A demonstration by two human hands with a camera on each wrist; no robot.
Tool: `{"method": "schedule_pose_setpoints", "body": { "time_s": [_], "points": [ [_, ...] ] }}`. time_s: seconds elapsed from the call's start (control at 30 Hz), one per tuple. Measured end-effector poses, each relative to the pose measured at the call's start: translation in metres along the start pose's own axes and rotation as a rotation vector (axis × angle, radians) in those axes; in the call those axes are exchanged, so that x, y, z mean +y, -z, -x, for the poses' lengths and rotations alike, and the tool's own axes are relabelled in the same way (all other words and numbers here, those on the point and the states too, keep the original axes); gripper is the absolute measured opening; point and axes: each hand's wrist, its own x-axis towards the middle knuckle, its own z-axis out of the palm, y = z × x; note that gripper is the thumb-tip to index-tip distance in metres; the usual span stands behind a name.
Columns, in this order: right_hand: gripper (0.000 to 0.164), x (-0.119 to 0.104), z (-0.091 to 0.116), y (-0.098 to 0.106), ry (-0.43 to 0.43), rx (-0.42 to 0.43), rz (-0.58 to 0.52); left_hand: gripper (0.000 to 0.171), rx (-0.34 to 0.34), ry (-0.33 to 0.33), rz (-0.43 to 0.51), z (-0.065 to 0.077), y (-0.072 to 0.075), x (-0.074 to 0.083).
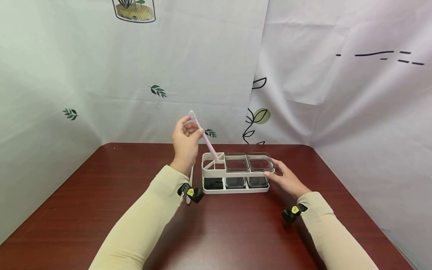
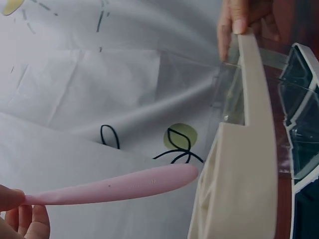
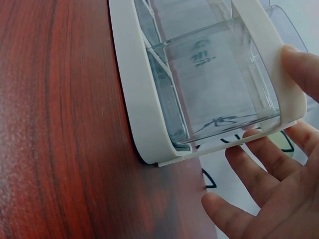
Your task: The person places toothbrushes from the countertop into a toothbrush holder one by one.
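A pink toothbrush is pinched between the thumb and fingers of my left hand, close to its bristle head. Its handle slants down to the divided left section of a white toothbrush holder; whether the tip has entered a slot I cannot tell. In the left wrist view the pink handle points at the holder's top rim. My right hand grips the holder's right end, thumb on the upper rim and fingers behind. Two clear cups sit in the holder.
A white, slender stick-like item lies on the brown table, left of the holder and partly hidden by my left wrist. Behind the table's far edge hangs a white cloth with leaf prints.
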Motion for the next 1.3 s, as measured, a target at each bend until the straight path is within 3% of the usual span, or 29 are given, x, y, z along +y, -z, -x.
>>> {"method": "schedule_pose_setpoints", "body": {
  "time_s": [0.2, 0.3, 0.67, 1.3],
  "points": [
    [0.074, -0.004, 0.001, 0.000, -0.007, -0.003, 0.003, 0.045, -0.046, -0.096, -0.117, 0.008, -0.007, -0.007],
    [0.074, -0.005, 0.002, 0.000, -0.012, 0.001, 0.007, 0.044, -0.058, -0.104, -0.135, 0.010, -0.010, -0.011],
    [0.073, 0.000, -0.001, -0.001, -0.008, 0.006, 0.029, 0.042, -0.144, -0.087, -0.210, 0.021, -0.014, -0.021],
    [0.072, -0.003, 0.002, -0.001, -0.008, 0.009, 0.021, 0.040, -0.215, -0.032, -0.318, 0.032, -0.015, -0.044]
  ]
}}
